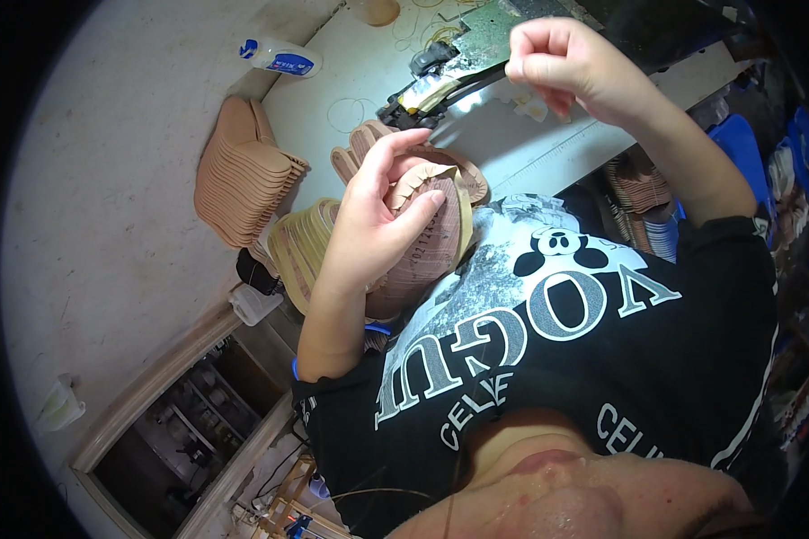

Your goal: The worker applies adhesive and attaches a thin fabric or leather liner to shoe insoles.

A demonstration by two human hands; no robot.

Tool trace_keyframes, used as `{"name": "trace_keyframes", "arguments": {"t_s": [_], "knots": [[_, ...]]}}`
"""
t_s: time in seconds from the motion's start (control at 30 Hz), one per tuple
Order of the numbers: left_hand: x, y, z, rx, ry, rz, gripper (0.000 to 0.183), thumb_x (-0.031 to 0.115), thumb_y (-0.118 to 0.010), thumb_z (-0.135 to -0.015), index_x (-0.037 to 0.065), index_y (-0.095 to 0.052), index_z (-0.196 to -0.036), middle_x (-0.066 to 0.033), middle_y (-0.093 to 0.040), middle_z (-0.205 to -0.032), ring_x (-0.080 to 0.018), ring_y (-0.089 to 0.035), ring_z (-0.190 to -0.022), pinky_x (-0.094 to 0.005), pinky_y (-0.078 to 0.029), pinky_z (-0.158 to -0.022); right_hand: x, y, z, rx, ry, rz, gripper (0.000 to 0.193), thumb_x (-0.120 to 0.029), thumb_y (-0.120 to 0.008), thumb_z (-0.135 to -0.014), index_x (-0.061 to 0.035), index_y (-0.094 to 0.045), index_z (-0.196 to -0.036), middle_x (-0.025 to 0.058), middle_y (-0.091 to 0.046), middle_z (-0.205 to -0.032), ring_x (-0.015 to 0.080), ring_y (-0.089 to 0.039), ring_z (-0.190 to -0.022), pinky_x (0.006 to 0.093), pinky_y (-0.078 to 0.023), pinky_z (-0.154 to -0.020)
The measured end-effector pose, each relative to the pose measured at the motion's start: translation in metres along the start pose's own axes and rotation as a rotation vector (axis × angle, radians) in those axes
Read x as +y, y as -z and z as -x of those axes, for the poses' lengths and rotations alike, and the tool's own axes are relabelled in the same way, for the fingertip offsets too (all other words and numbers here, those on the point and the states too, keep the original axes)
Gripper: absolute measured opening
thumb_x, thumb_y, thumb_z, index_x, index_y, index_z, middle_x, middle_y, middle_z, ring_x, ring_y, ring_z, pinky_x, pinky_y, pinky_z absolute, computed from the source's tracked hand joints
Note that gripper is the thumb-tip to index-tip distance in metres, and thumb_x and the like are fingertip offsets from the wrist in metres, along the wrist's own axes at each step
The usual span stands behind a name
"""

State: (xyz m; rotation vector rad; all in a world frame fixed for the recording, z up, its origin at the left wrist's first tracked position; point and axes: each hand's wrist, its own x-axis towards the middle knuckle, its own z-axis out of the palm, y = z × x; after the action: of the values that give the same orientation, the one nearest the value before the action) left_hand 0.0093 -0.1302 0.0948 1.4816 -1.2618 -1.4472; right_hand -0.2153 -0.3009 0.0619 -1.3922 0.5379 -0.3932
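Observation:
My left hand grips a brown shoe insole, the thumb pressed on its face and the other fingers partly behind it. Pale tan edging gathers in small pleats round the insole's upper end. My right hand is raised at the upper right, its thumb and fingers curled together; whether anything thin is pinched there I cannot make out. Between the hands, a little beyond them, stands a dark machine head with a bright lamp, joined to a worn green body. More insoles lie just behind the held one.
Tan insoles are stacked against the wall at left, with yellowish-edged ones nearer me. A white and blue bottle lies by the pale worktable. Further stacked pieces and blue items sit at right.

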Motion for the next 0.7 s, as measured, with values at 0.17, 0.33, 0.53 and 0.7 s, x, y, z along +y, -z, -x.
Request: {"name": "trace_keyframes", "arguments": {"t_s": [0.17, 0.33, 0.53, 0.7], "knots": [[0.005, -0.006, -0.015, 0.036, -0.252, -0.029, 0.053, 0.002, -0.064, -0.082, -0.002, -0.039, -0.128, -0.0078, -0.055, -0.094, -0.013, -0.053, -0.088, -0.0254, -0.044, -0.081, 0.043, -0.093, 0.021, -0.431, -0.129, -0.302, 0.029, -0.027, -0.066, -0.089, -0.0014, -0.066, -0.103, 0.0044, -0.066, -0.091, 0.0109, -0.06, -0.088, 0.028, -0.049, -0.078], [0.007, 0.021, -0.036, 0.07, -0.121, -0.068, 0.027, 0.011, -0.065, -0.089, 0.0, -0.052, -0.11, -0.005, -0.059, -0.101, -0.0087, -0.054, -0.092, -0.0226, -0.044, -0.083, 0.048, -0.116, 0.008, -0.079, -0.054, -0.692, 0.03, -0.022, -0.061, -0.092, -0.0011, -0.061, -0.114, 0.0069, -0.067, -0.103, 0.0123, -0.064, -0.09, 0.0278, -0.054, -0.077], [-0.003, 0.067, -0.073, -0.053, 0.189, -0.055, 0.02, 0.021, -0.069, -0.087, 0.002, -0.062, -0.09, 0.0, -0.064, -0.08, -0.0044, -0.056, -0.07, -0.0197, -0.044, -0.065, 0.038, -0.131, -0.017, 0.024, -0.102, -0.845, 0.032, -0.019, -0.059, -0.093, 0.0005, -0.057, -0.118, 0.0095, -0.064, -0.108, 0.0155, -0.063, -0.097, 0.03, -0.055, -0.081], [-0.002, 0.083, -0.092, -0.109, 0.357, -0.111, 0.022, 0.024, -0.072, -0.084, 0.004, -0.064, -0.087, 0.0011, -0.064, -0.077, -0.005, -0.056, -0.068, -0.0201, -0.044, -0.062, 0.043, -0.132, -0.03, 0.105, -0.126, -0.899, 0.03, -0.018, -0.058, -0.093, 0.0024, -0.057, -0.116, 0.0105, -0.063, -0.108, 0.0172, -0.063, -0.098, 0.0295, -0.055, -0.083]]}}
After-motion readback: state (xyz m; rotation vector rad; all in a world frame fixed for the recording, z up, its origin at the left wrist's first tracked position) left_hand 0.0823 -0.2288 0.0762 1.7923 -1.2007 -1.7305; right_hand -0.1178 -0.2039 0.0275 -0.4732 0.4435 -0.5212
